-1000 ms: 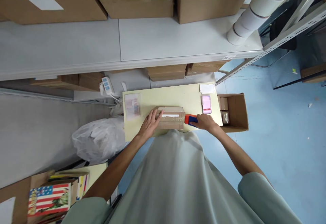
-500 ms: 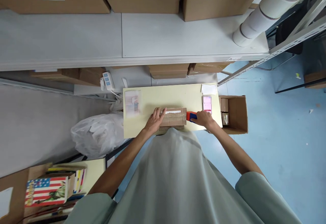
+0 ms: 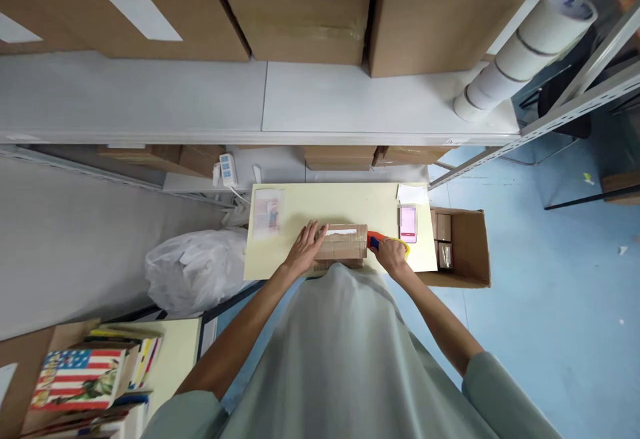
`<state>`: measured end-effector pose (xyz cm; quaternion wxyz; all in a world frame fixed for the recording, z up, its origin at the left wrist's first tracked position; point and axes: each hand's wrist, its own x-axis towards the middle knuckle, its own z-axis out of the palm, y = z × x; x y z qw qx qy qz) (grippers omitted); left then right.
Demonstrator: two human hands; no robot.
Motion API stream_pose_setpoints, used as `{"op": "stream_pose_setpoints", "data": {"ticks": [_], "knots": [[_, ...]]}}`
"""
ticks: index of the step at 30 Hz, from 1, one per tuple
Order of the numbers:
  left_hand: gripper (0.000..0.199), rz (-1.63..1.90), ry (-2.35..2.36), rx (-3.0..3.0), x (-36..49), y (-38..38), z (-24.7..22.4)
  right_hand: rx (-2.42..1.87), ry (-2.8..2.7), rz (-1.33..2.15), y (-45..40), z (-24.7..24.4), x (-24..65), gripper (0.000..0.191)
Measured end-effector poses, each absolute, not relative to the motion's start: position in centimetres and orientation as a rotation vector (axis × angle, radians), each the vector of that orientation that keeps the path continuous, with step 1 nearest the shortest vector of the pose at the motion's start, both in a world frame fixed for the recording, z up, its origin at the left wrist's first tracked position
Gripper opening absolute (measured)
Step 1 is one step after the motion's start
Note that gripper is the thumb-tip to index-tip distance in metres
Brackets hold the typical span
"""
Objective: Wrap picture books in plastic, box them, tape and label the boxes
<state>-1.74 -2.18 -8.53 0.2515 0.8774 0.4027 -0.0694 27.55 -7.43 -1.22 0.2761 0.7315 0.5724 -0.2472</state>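
Observation:
A small brown cardboard box (image 3: 343, 244) with a torn white label strip and shiny tape lies near the front edge of the cream table (image 3: 350, 200). My left hand (image 3: 306, 247) rests against its left end, fingers stretched out over the corner. At the box's right end, my right hand (image 3: 391, 252) is closed around a red and blue tape dispenser (image 3: 376, 239). A bit of yellow shows beside that hand. The dispenser's front meets or nearly meets the box end. Another piece of cardboard (image 3: 345, 264) shows below the box, partly hidden by my shirt.
A phone (image 3: 407, 220) and white paper (image 3: 412, 193) lie on the table's right side. An open carton (image 3: 470, 246) with small boxes stands to the right. Left are a plastic bag (image 3: 195, 269) and books (image 3: 80, 379). A shelf (image 3: 320, 109) with large cartons spans the back.
The view has tilted up, so the scene sits lower. My right hand has turned slightly and moved left with the tape dispenser, showing a yellow part. My left hand stays at the box.

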Motion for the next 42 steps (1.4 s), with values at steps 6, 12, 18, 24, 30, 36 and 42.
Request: {"op": "stream_pose_setpoints", "data": {"ticks": [6, 12, 18, 24, 30, 36, 42], "knots": [[0.128, 0.210, 1.111, 2.413, 1.6, -0.4, -3.2, 2.244, 1.627, -0.500, -4.7, 6.2, 29.3, 0.051], [0.094, 0.716, 1.096, 2.507, 7.3, 6.3, 8.0, 2.410, 2.009, -0.267, 3.9, 17.1, 28.1, 0.059], [0.083, 0.905, 1.134, 2.525, 8.1, 10.8, 13.5, 2.219, 2.283, -0.076, 14.2, 18.9, 27.3, 0.050], [0.078, 0.894, 1.233, 2.464, 5.7, 9.8, 11.7, 2.201, 2.329, -0.078, 18.2, 15.3, 27.8, 0.052], [0.072, 0.719, 1.555, 2.183, 0.6, 4.9, 3.0, 2.602, 2.463, 0.127, 11.7, 11.3, 28.0, 0.060], [0.055, 0.388, 1.839, 1.791, -3.2, -2.9, -5.2, 2.744, 2.058, -0.590, -2.9, 1.4, 26.2, 0.059], [0.056, -0.026, 1.916, 1.654, 0.7, -4.7, -5.2, 2.634, 1.717, -0.864, -8.3, -4.6, 22.8, 0.056]]}}
